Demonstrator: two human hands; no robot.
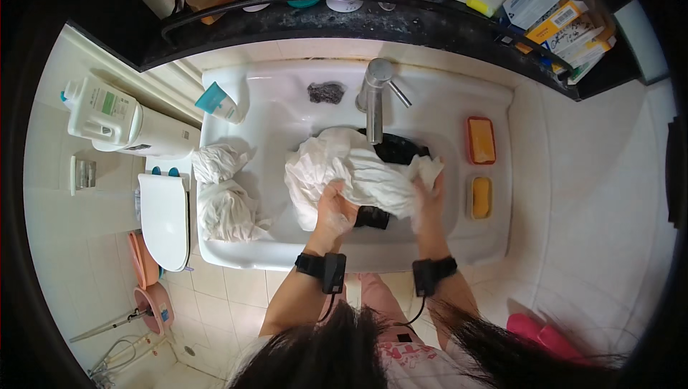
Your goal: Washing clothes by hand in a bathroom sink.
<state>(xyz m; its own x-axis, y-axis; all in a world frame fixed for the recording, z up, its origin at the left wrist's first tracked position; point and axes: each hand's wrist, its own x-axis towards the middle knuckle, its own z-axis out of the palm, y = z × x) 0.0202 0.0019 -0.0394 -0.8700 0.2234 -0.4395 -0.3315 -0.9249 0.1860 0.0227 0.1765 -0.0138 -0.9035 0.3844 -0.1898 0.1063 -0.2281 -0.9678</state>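
A wet white cloth (pixel 355 168) is stretched between my two hands over the basin of a white sink (pixel 236 254). My left hand (pixel 336 211) grips its lower middle, with suds on the wrist. At the cloth's right end, my right hand (pixel 430 195) is closed around a bunched part. Dark cloth (pixel 400 148) lies beneath it in the basin, partly hidden. The metal faucet (pixel 374 101) stands just above the white cloth. Two crumpled white cloth bundles (pixel 228 209) rest on the sink's left ledge.
On the right ledge are an orange soap bar in a red dish (pixel 481 141) and another in a pale dish (pixel 481 197). A teal-capped tube (pixel 219 103) and a dark scrubbing pad (pixel 325 93) are behind the basin. A black shelf (pixel 301 29) with bottles and boxes overhangs the back.
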